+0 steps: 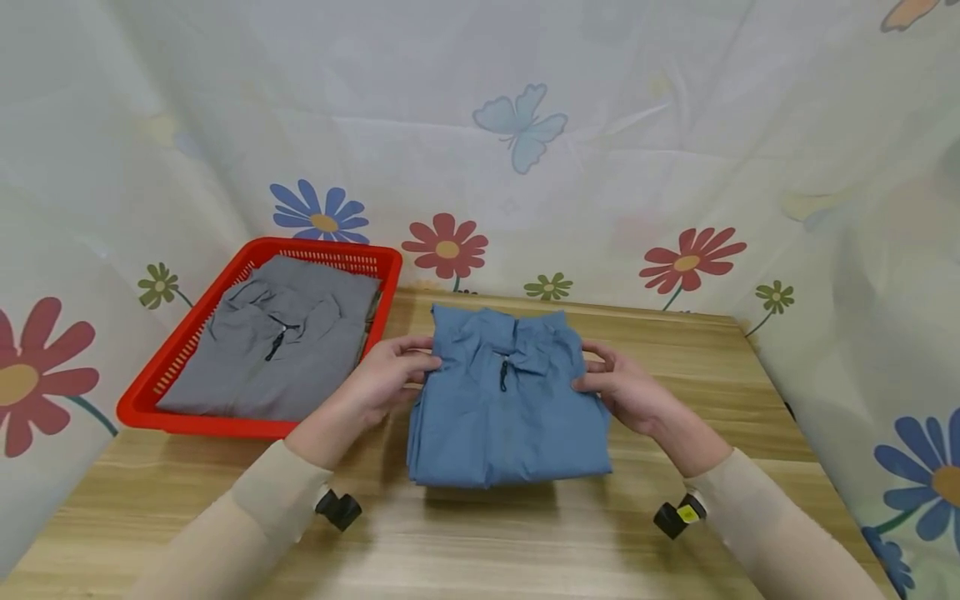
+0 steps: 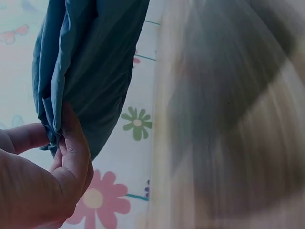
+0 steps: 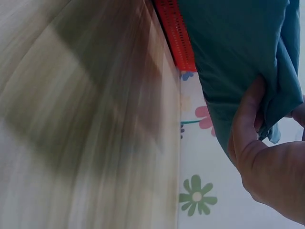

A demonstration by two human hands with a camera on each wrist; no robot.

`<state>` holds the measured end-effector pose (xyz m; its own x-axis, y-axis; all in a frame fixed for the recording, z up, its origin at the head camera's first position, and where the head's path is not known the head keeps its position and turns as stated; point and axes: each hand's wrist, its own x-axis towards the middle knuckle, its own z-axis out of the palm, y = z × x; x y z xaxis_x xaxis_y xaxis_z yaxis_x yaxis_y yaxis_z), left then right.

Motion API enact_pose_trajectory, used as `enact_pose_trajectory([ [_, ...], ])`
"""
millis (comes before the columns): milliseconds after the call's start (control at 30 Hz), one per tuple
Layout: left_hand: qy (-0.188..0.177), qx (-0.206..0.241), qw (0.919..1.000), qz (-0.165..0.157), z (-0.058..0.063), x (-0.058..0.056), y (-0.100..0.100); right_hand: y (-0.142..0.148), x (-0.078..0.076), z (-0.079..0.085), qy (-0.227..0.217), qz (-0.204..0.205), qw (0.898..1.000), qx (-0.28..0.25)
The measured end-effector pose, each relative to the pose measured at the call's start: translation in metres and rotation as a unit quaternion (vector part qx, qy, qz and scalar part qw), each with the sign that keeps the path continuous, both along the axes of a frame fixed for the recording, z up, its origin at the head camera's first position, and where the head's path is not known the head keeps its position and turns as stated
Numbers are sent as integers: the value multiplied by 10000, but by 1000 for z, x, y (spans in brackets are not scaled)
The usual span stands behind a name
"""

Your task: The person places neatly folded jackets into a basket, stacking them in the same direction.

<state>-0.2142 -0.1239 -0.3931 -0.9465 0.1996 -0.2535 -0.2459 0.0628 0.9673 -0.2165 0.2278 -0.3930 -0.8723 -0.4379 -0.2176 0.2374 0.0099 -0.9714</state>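
Observation:
A folded blue jacket with a collar and a short black zip pull hangs a little above the wooden table, its shadow beneath it. My left hand pinches its left edge, thumb on top and fingers below. On the opposite edge my right hand grips the cloth the same way. Up close in the left wrist view, the layered blue fabric sits between thumb and fingers. The right wrist view shows the jacket's folded side pinched likewise, its underside off the table.
To the left stands a red plastic basket with slotted walls. Inside it lies a folded grey jacket, zip pull upward. The wooden table ends at a flower-patterned curtain behind and at both sides.

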Motion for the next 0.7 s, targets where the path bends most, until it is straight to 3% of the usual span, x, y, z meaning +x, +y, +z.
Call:
enact_pose_trajectory([
  [400,174,-451,9988,-54,27,-6,-32,-28,-13,29,325,54,9992,212],
  [700,129,-504,9986,-12,41,-11,-55,-54,-21,45,396,74,9986,355],
])
